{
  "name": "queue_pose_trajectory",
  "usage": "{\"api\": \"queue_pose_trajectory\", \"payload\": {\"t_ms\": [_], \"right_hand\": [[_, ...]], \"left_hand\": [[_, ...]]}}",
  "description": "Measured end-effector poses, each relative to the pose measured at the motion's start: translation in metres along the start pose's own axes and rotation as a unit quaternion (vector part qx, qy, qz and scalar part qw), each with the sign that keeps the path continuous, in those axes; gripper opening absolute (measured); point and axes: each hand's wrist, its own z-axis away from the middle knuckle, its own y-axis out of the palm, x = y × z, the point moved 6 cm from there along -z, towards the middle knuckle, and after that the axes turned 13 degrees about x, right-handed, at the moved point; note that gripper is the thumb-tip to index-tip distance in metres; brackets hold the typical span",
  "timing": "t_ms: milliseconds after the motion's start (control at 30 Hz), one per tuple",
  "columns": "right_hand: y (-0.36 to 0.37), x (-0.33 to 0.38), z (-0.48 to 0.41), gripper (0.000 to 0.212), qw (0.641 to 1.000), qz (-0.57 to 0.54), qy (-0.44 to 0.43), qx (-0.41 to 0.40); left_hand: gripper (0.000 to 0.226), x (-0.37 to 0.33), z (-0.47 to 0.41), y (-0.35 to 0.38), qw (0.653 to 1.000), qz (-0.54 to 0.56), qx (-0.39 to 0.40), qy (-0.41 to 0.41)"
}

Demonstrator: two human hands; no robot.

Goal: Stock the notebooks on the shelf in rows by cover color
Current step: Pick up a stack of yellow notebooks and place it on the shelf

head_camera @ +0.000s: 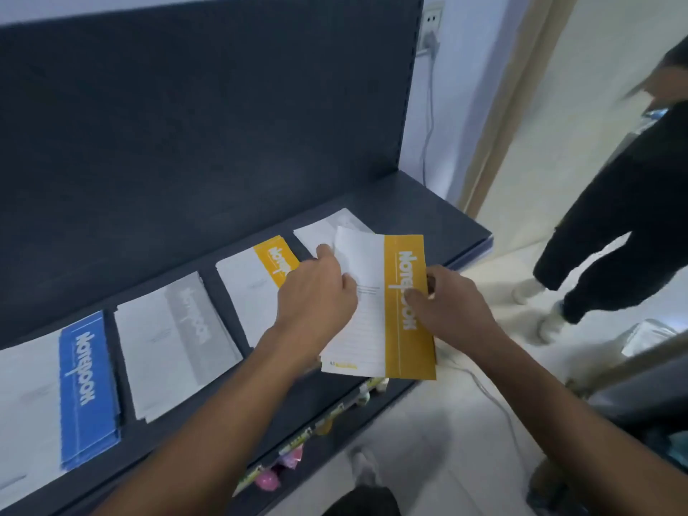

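Dark shelf (409, 210) holds a blue stack (87, 385), grey stack (178, 340) and yellow stack (253, 288). Over its 3 o'clock end, a white notebook (376, 329) with a yellow band: left hand (316, 288) grips its 9 o'clock edge, right hand (446, 310) pinches the band.

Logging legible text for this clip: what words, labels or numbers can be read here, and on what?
"Notebook": yellow band of the held notebook.
"A5": its lower corner; the yellow print beside it is blurred.
"Notebook": yellow notebook on the shelf.
"Notebook": blue notebook.
"Notebook", faint: grey notebook.
Too blurred to read: shelf-edge tags.
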Motion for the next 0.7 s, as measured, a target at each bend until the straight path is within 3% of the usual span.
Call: {"api": "queue_pose_trajectory", "payload": {"t_ms": [333, 533, 700], "right_hand": [[-0.058, -0.031, -0.123, 0.021, 0.999, 0.023, 0.013, 0.028], [-0.076, -0.039, -0.18, 0.036, 0.996, 0.08, 0.022, 0.044], [-0.094, -0.043, -0.227, 0.036, 0.99, 0.127, 0.017, 0.054]], "left_hand": [[0.03, -0.037, -0.111, 0.022, 0.997, 0.079, 0.013, -0.014], [0.041, -0.046, -0.154, 0.036, 0.991, 0.12, 0.022, -0.055], [0.04, -0.057, -0.186, 0.046, 0.985, 0.15, 0.015, -0.082]]}}
